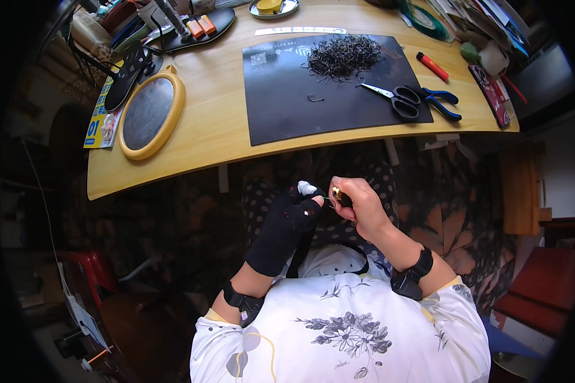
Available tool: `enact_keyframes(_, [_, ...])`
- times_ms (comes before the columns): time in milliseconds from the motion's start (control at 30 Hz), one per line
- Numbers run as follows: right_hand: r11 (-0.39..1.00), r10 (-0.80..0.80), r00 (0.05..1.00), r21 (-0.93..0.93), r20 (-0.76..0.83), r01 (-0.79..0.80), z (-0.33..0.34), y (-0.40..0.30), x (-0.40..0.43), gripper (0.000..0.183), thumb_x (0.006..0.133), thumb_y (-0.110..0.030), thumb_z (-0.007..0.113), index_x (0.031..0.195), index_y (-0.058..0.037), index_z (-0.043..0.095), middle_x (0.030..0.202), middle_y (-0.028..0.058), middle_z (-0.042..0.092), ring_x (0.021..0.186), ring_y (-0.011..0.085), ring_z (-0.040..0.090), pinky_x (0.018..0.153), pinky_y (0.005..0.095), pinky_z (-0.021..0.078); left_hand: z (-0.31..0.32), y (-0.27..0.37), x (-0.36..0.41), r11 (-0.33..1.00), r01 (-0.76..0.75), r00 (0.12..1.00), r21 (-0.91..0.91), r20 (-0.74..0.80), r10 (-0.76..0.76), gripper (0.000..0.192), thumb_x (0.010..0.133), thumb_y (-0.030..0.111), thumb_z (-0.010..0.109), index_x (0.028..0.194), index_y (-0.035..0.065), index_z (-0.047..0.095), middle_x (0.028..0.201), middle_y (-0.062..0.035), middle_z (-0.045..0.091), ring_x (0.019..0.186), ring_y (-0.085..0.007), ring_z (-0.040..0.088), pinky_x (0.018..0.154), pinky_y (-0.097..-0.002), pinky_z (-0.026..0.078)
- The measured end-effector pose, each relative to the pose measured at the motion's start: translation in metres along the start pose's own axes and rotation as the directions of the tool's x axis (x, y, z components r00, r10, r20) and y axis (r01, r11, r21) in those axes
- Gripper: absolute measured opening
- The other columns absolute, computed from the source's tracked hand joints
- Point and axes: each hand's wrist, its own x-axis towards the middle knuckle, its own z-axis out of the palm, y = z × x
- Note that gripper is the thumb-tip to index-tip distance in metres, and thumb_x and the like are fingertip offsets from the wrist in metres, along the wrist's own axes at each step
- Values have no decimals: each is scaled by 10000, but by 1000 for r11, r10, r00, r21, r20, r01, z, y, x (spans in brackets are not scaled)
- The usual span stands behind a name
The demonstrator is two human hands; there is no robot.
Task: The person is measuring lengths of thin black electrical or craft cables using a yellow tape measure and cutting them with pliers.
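Observation:
My left hand (pixel 287 222) wears a black fingerless glove, with white wrapping on one finger. Its thumb and finger pinch a thin green line (pixel 327 197). A small curved piece, apparently a fish hook (pixel 332 207), shows in the gap between the hands. Curled around a small dark object with a shiny gold-coloured end (pixel 336 192) is my right hand (pixel 364 203); the fingers hide most of that object, so its kind is unclear. Both hands are above my lap, short of the table's front edge. On a black mat (pixel 287 115) lie a heap of dark fish hooks (pixel 345 55) and a single hook (pixel 315 98).
Scissors (pixel 397 98), blue-handled pliers (pixel 441 101) and a red lighter (pixel 432 66) lie at the right of the wooden table (pixel 211 119). A ruler (pixel 299 31) is behind the mat. A yellow-framed mirror (pixel 151 115) lies left. Green line (pixel 426 24) is coiled at the back.

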Motion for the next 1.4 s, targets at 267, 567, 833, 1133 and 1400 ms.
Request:
enact_keyframes(267, [999,38,999,5,2,-38,2,-1,-1,346,985,-299,523,736,-64,576,700,8,533,628,71,468,541,218,326,-3,-7,2,997,-62,998,52,20,61,73,949,128,673,996,99,626,885,69,555,808,-38,501,711,-212,403])
enact_keyframes(567, [1000,-9,1000,-29,0,9,6,4,3,372,985,-304,504,721,-54,580,632,21,523,483,60,352,461,232,252,-7,-8,3,997,-49,999,52,11,48,80,947,125,673,1002,100,621,879,67,553,800,-32,501,698,-204,402])
enact_keyframes(833, [993,-41,998,-111,-40,36,5,-6,-1,445,1043,-366,467,741,-58,577,648,15,520,501,56,373,461,229,273,-6,-3,1,998,-52,999,25,15,52,61,937,102,665,976,93,620,854,62,558,781,-31,504,687,-200,407])
enact_keyframes(1133, [515,-613,788,-730,51,448,-27,-111,-20,239,1032,-185,491,1056,9,629,794,79,584,733,161,585,690,299,463,-4,28,-1,988,-136,990,71,-40,139,57,894,59,681,924,85,639,849,62,564,781,-41,511,702,-209,410])
enact_keyframes(1400, [-95,-688,706,-985,167,141,-102,-198,43,195,923,-108,618,1088,-16,669,994,168,648,1029,343,611,918,421,465,-12,90,-9,951,-309,940,-23,-162,302,125,877,-30,669,919,76,618,855,41,582,751,-54,531,690,-202,428])
